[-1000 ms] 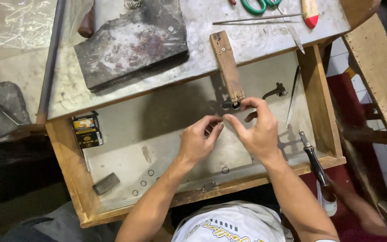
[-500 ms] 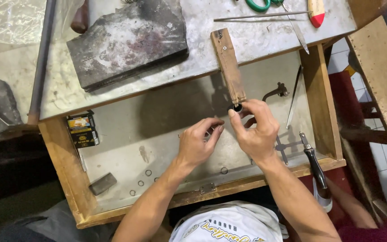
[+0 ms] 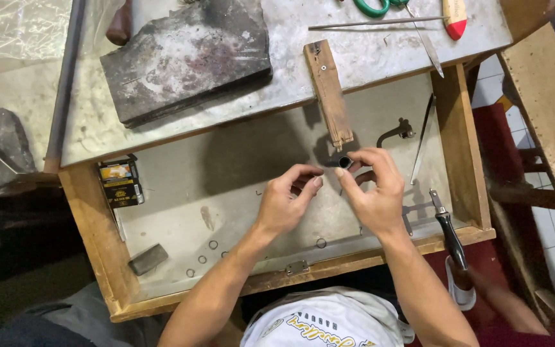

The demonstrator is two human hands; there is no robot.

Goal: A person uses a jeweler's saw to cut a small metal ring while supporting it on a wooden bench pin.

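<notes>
My right hand [image 3: 372, 190] pinches a small dark ring-shaped piece [image 3: 344, 162] between thumb and forefinger, just below the tip of a wooden bench peg [image 3: 329, 93]. My left hand [image 3: 287, 199] hovers close beside it, fingers curled with thumb and forefinger near each other, and I cannot tell whether it holds anything. Both hands are over an open wooden drawer [image 3: 97, 257] lined with metal sheet. Several small wire rings [image 3: 213, 245] lie on the drawer floor in front of the left hand.
A dark flat slab [image 3: 187, 58] rests on the metal-topped bench. In the drawer lie a small printed box [image 3: 120, 183], a grey block [image 3: 148, 259], a curved metal tool [image 3: 394, 133] and a saw frame with a black handle [image 3: 452, 238]. Green-handled scissors [image 3: 374, 6] lie at the back.
The two hands have drawn slightly apart; the left hand's fingers have come off the small piece, which stays in the right hand. The view has shifted a little.
</notes>
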